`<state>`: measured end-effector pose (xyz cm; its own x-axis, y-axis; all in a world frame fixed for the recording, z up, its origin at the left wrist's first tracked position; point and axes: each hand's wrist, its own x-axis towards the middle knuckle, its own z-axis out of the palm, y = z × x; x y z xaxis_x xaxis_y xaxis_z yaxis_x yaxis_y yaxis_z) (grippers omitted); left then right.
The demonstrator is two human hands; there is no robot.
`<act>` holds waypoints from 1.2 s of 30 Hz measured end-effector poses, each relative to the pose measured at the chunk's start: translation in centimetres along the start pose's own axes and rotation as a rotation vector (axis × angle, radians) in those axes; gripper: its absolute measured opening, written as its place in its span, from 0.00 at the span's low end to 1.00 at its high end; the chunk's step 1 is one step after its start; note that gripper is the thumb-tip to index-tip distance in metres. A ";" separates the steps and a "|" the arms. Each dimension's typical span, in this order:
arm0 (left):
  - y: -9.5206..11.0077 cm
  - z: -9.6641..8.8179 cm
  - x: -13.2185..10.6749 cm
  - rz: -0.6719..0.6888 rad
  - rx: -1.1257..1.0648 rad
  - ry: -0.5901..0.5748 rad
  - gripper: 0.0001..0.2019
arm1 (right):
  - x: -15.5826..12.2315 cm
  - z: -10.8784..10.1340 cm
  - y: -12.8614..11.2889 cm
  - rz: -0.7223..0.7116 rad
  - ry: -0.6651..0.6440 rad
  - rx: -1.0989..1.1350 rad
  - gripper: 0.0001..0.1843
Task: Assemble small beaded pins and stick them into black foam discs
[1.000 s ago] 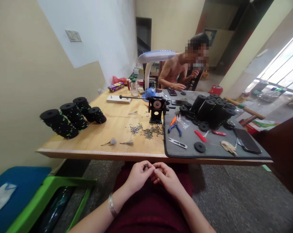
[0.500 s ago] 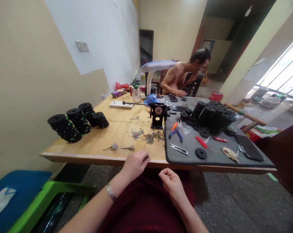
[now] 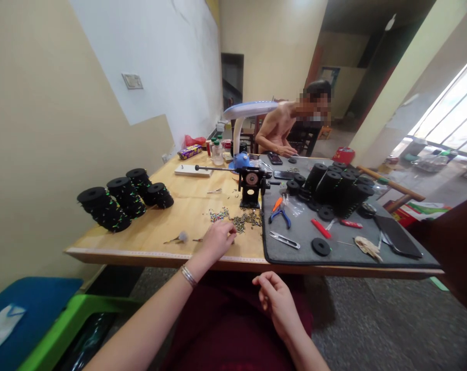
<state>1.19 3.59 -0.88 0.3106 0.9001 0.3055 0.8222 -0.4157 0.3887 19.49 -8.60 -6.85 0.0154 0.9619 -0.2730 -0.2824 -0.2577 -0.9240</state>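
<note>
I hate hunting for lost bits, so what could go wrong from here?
The left hand is close to the metal-looking pieces and colorful bits, so a brush might mix or scatter them.
The right hand is off the table; if it holds anything, which I can't tell, a slip could send it onto the floor.
</note>
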 end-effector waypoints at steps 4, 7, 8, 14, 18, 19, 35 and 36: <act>0.9 0.9 1.2 -0.011 0.074 -0.065 0.04 | 0.0 -0.1 0.2 -0.016 -0.003 -0.025 0.18; 1.3 1.7 1.8 -0.039 0.115 -0.084 0.05 | -0.1 -0.2 0.3 -0.022 0.001 -0.027 0.18; 1.3 1.9 2.0 -0.047 0.130 -0.091 0.05 | -0.1 -0.3 0.3 -0.021 0.000 -0.025 0.18; 1.6 2.4 3.1 -0.005 0.179 -0.155 0.07 | -0.2 -0.2 0.2 -0.008 0.005 -0.005 0.18; 2.2 2.1 2.8 0.073 0.145 -0.165 0.09 | -0.2 -0.3 0.2 -0.029 0.033 0.066 0.18; 2.4 2.0 2.4 0.090 0.133 -0.166 0.09 | -0.1 -0.4 0.3 -0.031 0.048 0.089 0.18; 3.5 2.1 -2.8 0.044 -0.084 -0.227 0.09 | 0.4 -0.4 0.9 0.028 0.131 0.265 0.17; 3.6 1.9 -2.8 0.032 -0.040 -0.249 0.09 | 0.4 -0.4 1.0 0.026 0.133 0.263 0.17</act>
<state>4.19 -0.17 -1.94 0.4484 0.8886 0.0966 0.7919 -0.4450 0.4181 19.63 -8.48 -7.97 0.1260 0.9304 -0.3443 -0.5230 -0.2326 -0.8200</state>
